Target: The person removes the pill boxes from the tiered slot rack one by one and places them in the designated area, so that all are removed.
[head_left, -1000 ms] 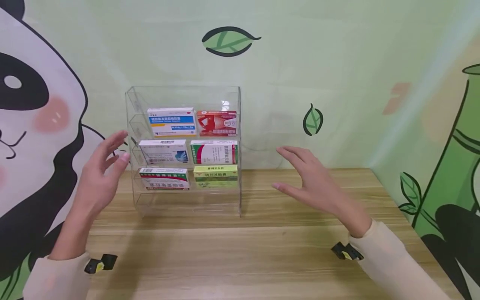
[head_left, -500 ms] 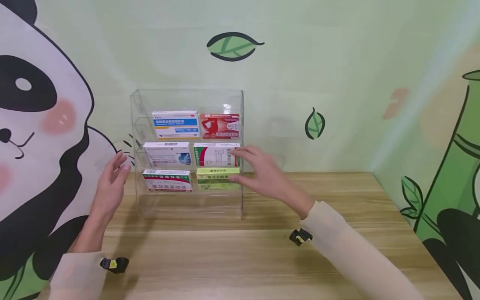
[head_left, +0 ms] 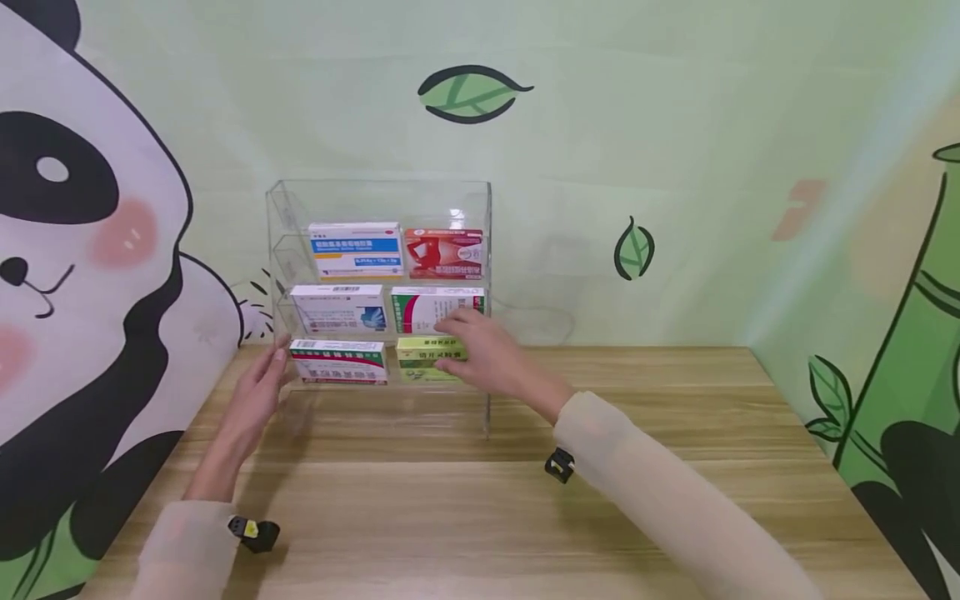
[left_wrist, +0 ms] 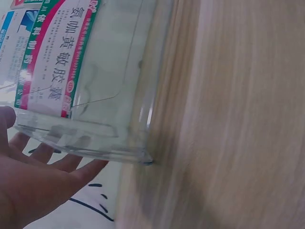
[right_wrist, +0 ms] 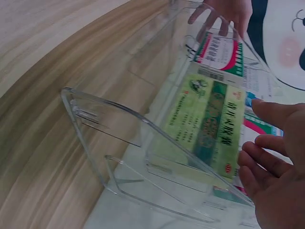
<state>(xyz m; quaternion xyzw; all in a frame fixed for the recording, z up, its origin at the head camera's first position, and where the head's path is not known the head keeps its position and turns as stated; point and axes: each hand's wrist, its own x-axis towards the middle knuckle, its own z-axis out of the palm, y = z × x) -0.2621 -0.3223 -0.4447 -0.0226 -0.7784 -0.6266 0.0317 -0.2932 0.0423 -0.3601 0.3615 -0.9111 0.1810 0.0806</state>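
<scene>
A clear acrylic display rack (head_left: 489,408) stands on the wooden table, with medicine boxes in its tiers. My left hand (head_left: 258,396) is at the rack's left side, fingers extended; in the left wrist view they show along the outside of the side panel, and contact is unclear. My right hand (head_left: 491,354) reaches in front of the rack's right part. Its thumb and fingers are apart, close to the yellow-green medicine box (right_wrist: 209,124) in the lower tier, with nothing gripped. Those fingers partly cover this box and the white, green and red box (head_left: 420,310) above it.
Beside the yellow-green box is another white, red and green box (head_left: 337,362). Higher up sit a white-blue box (head_left: 337,310), a blue-striped box (head_left: 356,250) and a red box (head_left: 444,254). Behind the table (head_left: 420,517) hangs a printed panda backdrop (head_left: 570,150).
My right hand has moved left from beside the rack to in front of its right-hand boxes. My left hand has come right and lower, to the rack's left side. The boxes stay in place.
</scene>
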